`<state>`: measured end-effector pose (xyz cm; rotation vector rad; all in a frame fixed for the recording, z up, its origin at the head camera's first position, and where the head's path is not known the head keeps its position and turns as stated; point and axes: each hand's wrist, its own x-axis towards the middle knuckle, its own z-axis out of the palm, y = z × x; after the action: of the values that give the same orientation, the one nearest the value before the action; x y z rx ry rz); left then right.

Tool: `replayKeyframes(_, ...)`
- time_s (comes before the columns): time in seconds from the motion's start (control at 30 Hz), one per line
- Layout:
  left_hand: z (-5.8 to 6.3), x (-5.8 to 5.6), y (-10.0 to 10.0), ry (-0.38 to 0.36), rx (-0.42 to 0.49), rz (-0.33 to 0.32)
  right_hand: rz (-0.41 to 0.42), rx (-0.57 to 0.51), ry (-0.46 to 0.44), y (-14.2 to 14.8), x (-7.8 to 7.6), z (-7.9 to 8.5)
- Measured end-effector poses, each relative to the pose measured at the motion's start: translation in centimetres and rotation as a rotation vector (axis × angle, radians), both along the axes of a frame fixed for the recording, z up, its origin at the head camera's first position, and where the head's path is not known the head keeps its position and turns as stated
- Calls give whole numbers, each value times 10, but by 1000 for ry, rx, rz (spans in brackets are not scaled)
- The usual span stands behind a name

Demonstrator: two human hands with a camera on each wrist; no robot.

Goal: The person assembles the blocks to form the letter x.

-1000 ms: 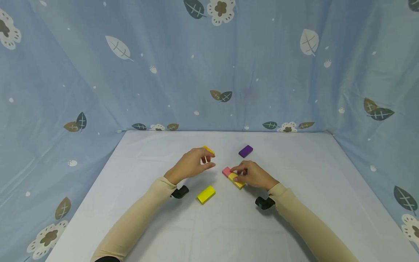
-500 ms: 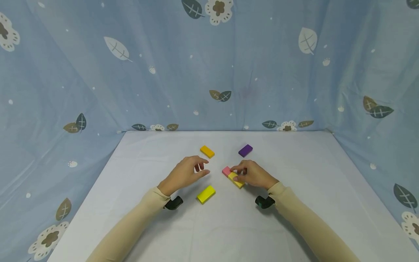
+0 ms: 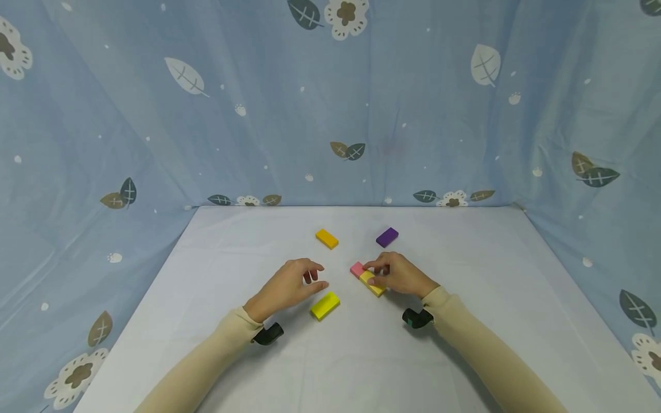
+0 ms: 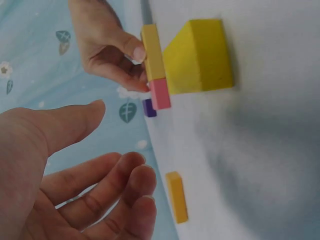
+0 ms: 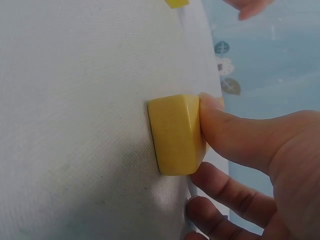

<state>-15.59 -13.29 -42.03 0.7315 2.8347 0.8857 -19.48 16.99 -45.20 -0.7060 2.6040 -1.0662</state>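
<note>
My right hand (image 3: 405,276) pinches a pale yellow block (image 3: 375,289) between thumb and fingers, low on the white table. A pink block (image 3: 356,269) lies end to end with it; in the left wrist view the two look to be touching. My left hand (image 3: 284,289) hovers with fingers apart and nothing between them, just to the upper left of a bright yellow block (image 3: 325,306). That bright yellow block (image 4: 200,57) shows large in the left wrist view. From the right wrist, the pale yellow block (image 5: 172,135) stands against the thumb.
Farther back lie an orange-yellow block (image 3: 327,238) and a purple block (image 3: 387,237), apart from each other. A blue patterned curtain (image 3: 330,103) rises behind the white table (image 3: 361,367) and along its sides.
My left hand has drawn back from beside the orange-yellow block toward the bright yellow one, uncovering the orange-yellow block. The right hand and its pale yellow block have stayed in place.
</note>
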Motion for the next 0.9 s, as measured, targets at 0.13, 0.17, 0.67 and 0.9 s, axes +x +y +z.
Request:
replayKeyframes(0.13,-5,3,-1,-22,-4,-10,-5,7,4,0,0,0)
replayKeyframes(0.17,-6,4,-2,-28,-2,-12,-3,7,8,0,0,-1)
replayKeyframes(0.67,-20,15,-3,-84,-16,-19,-27,-4,-15,-2,1,-1)
replayKeyframes(0.9,-25,18,-3,-97,-6,-35,-16,0,-3,-2,1,0)
